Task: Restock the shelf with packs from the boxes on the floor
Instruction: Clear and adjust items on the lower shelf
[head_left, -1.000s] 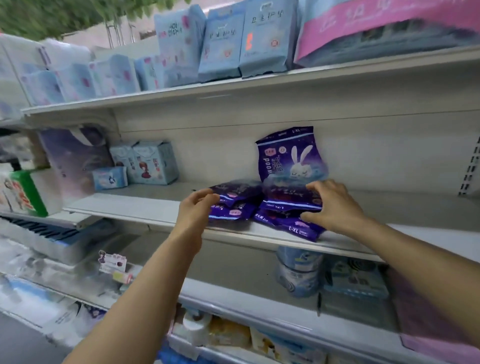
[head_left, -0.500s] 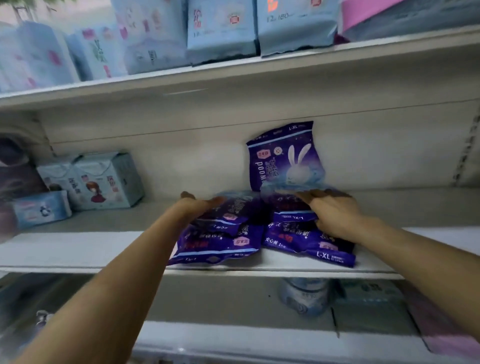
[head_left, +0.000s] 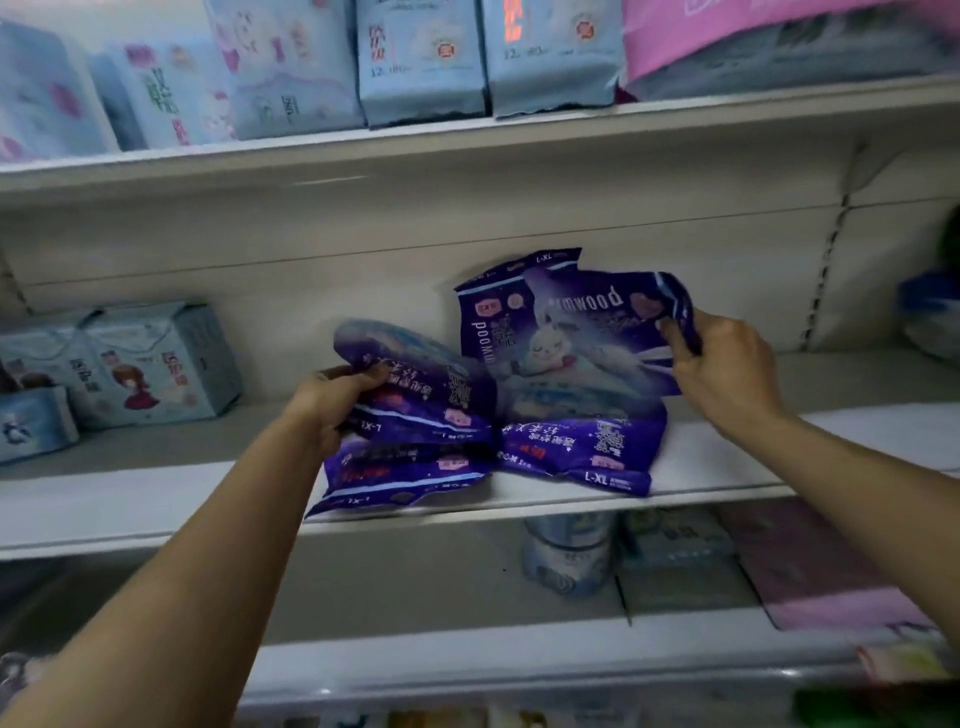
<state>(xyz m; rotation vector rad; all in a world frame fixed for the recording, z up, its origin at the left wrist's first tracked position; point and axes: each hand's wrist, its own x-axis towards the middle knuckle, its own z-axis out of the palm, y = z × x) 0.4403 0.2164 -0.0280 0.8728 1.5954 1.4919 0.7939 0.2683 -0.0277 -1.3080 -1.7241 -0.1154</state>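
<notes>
Both hands on purple packs, mid-frame, on the middle shelf (head_left: 156, 499). My left hand (head_left: 332, 402) has its fingers curled round the edge of the top pack (head_left: 415, 384) of a small pile w/ another pack (head_left: 405, 475) flat beneath it, that one's corner poking over the shelf lip. My right hand (head_left: 722, 369) pinches the upper corner of a lifted pack (head_left: 597, 332), tilted up in front of an upright pack (head_left: 493, 312) leaning on the back wall. One more flat pack (head_left: 582, 447) lies right of centre, touching the left pile.

Handling, as I judge it: thin film bags, soft contents, prob. light. They crumple where held — the corner under my right fingers is already folded. Film looks glossy, so likely slippery when stacked; the overhanging one could slide off the lip. Not fragile, so a firm squeeze is ok. A corner pinch lets the bag flop; better to take it across the padded middle or by both side edges to stand it straight against the back.

Around: blue packs (head_left: 421, 57) on the shelf above, blue boxes (head_left: 150, 364) at left, rolls (head_left: 566, 551) on the shelf below. Boxes on the floor not in view.
</notes>
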